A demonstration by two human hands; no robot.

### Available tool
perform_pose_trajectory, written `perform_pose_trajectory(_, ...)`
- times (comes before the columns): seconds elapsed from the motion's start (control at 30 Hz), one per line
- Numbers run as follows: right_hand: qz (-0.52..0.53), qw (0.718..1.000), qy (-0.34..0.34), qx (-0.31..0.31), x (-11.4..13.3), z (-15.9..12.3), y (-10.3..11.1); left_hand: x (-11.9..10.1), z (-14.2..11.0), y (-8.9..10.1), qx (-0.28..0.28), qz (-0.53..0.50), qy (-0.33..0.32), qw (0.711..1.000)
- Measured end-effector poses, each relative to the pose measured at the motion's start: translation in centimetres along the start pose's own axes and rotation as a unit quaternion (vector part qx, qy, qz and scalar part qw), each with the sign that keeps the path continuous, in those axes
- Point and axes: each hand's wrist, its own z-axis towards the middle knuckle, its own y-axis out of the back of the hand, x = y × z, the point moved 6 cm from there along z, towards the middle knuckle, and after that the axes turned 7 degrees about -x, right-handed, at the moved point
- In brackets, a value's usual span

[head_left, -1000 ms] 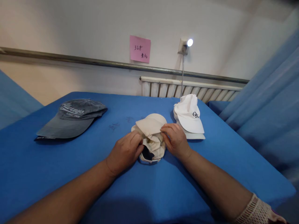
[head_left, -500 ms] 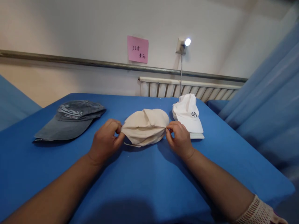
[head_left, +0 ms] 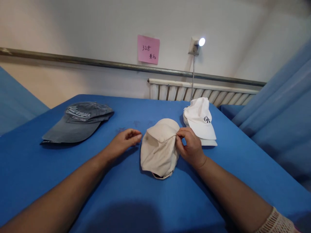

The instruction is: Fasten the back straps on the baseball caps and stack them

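Note:
A beige cap (head_left: 159, 147) lies flattened on the blue table (head_left: 136, 200), its brim pointing away from me. My right hand (head_left: 190, 147) pinches the cap's right edge near the brim. My left hand (head_left: 125, 139) rests on the table just left of the cap, fingers loosely curled and apart, holding nothing. A white cap with black letters (head_left: 200, 121) lies right behind my right hand. A grey cap with white lettering (head_left: 77, 121) lies at the far left of the table.
A wall with a metal rail (head_left: 73, 61), a pink note (head_left: 148, 49), a lit lamp (head_left: 198, 43) and a radiator (head_left: 201, 92) stands behind the table. Blue cloth (head_left: 282, 106) hangs at the right; another blue surface (head_left: 14, 106) lies at the left.
The beige cap was stretched wide between both hands; now it lies lengthwise and flat. My left hand has let go and moved a little left, while my right hand keeps its pinch.

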Motion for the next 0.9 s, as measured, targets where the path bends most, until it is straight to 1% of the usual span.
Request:
perform_pose_trajectory(0.07,0.0,1.0,-0.003,0.008,0.0,-0.1,-0.2,0.0,-0.3,-1.6,0.032,0.031,-0.008,0.999)
perform_pose_trajectory(0.13,0.0,1.0,-0.007,0.013,-0.1,-0.1,-0.3,0.1,-0.5,-2.3,0.025,0.064,-0.014,0.998)
perform_pose_trajectory(0.23,0.009,1.0,-0.011,0.009,0.0,-0.1,-0.2,0.3,-0.4,-2.4,0.002,0.072,-0.001,0.997)
perform_pose_trajectory(0.37,0.035,0.999,0.005,-0.019,0.9,-0.2,0.3,0.1,-0.5,-2.2,-0.023,0.014,0.014,1.0)
perform_pose_trajectory(0.43,0.043,0.999,0.012,-0.003,1.5,-0.4,0.3,0.2,-0.7,-2.2,-0.027,-0.066,0.044,0.997)
perform_pose_trajectory(0.5,0.044,0.999,0.007,0.018,1.9,-0.4,0.0,0.7,-0.8,-2.3,-0.009,-0.188,0.097,0.977)
perform_pose_trajectory(0.53,0.04,0.999,0.003,0.023,1.9,-0.5,-0.1,0.9,-0.9,-2.5,0.009,-0.254,0.126,0.959)
perform_pose_trajectory(0.6,0.027,0.999,-0.008,0.025,1.6,-0.5,-0.2,1.2,-0.8,-2.8,0.052,-0.373,0.172,0.91)
perform_pose_trajectory(0.63,0.02,0.999,-0.017,0.023,1.3,-0.5,-0.3,1.3,-0.7,-2.9,0.07,-0.415,0.186,0.888)
perform_pose_trajectory(0.67,0.013,0.999,-0.028,0.02,1.0,-0.6,-0.4,1.4,-0.6,-2.8,0.084,-0.443,0.194,0.871)
perform_pose_trajectory(0.7,0.007,0.999,-0.04,0.017,0.5,-0.6,-0.5,1.5,-0.4,-2.8,0.092,-0.459,0.198,0.861)
perform_pose_trajectory(0.73,0.002,0.998,-0.054,0.015,0.0,-0.7,-0.5,1.6,-0.3,-2.7,0.095,-0.467,0.2,0.856)
perform_pose_trajectory(0.8,-0.007,0.997,-0.074,0.018,-0.9,-0.8,-0.7,2.0,-0.2,-2.6,0.1,-0.465,0.207,0.855)
perform_pose_trajectory(0.9,-0.011,0.995,-0.084,0.048,-1.7,-0.9,-1.2,2.2,-0.3,-2.7,0.111,-0.459,0.214,0.855)
